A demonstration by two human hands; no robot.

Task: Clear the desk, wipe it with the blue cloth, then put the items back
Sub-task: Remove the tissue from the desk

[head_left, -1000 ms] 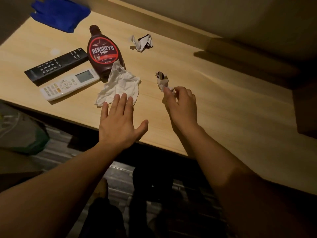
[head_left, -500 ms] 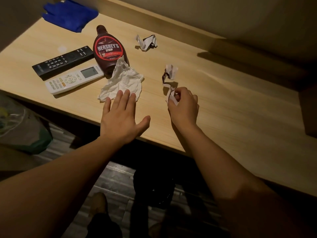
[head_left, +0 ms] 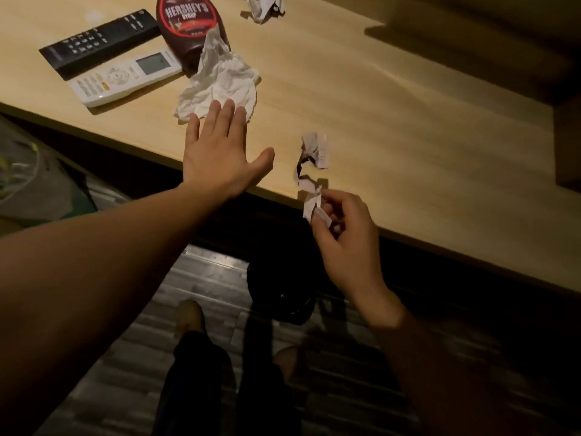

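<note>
Step in hand, by my reading: clearing, scrap removal.

Right hand [head_left: 345,234] sits just off the desk's near edge, above the floor. Thumb and fingertips pinch the lower end of a twisted strip of white paper with dark print [head_left: 309,171], creased and springy-looking. The strip runs up across the near edge. Cannot tell whether its top touches the pale wood-grain desk [head_left: 408,136].

Dark rounded object on the floor [head_left: 279,297] lies below this hand. It may be a bin, but the light is too dim to confirm.

Advice: keep the pinch firm, as thin paper tears at creases. Gather the loose end into the palm before carrying it off.

Left hand [head_left: 220,152] lies flat over the near edge, four fingers straight and close together, thumb spread wide. Its fingertips reach the near hem of a crumpled white tissue [head_left: 220,80], soft and thin. Contact is not certain. Scoop it in one closing motion rather than dragging.

Toward the left edge: white plastic remote with a small screen [head_left: 125,77], hard and smooth. Touching its far side is a black slab remote [head_left: 100,42].

Beyond the tissue, a brown squeeze bottle of syrup [head_left: 188,23] lies on its side, glossy, tissue draped against it.

Farthest is a small ball of white paper [head_left: 264,7]. The blue cloth is out of view.
</note>
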